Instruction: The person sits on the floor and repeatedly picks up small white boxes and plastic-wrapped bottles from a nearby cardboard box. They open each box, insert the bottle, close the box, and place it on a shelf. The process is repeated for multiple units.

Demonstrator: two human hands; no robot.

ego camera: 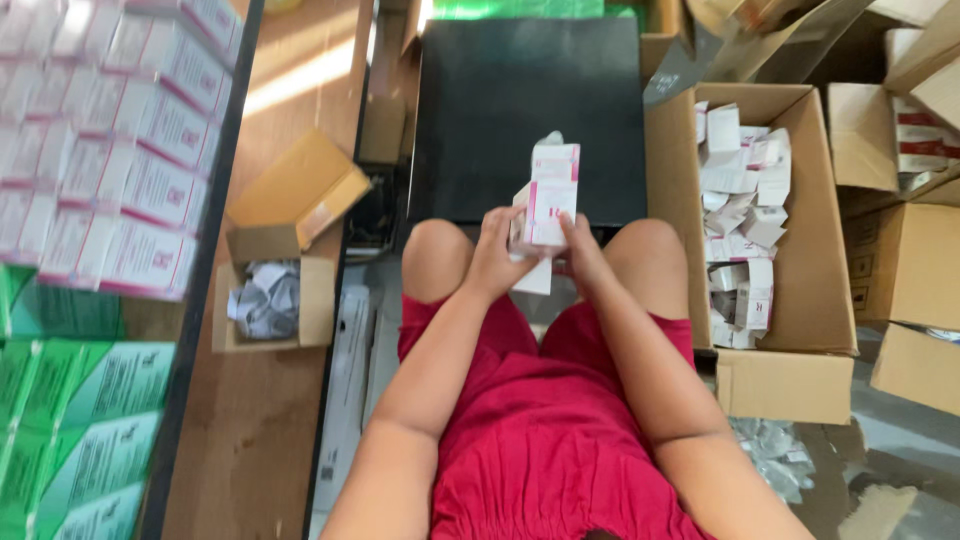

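Observation:
Both my hands hold a small white carton with pink trim (552, 190) upright in front of my knees. My left hand (493, 258) grips its lower left side, where a loose white flap (534, 278) hangs below. On the carton's lower right edge rests my right hand (582, 252). The carton's top flap is open with a bit of paper sticking out. I sit in red clothing with a black flat surface (530, 110) just beyond my knees.
A large cardboard box (812, 300) at my right holds several folded white-and-pink cartons. A small open box (268, 300) with crumpled paper sits at my left on a wooden board. Stacks of pink and green cartons (100, 180) line the far left. More cardboard boxes stand far right.

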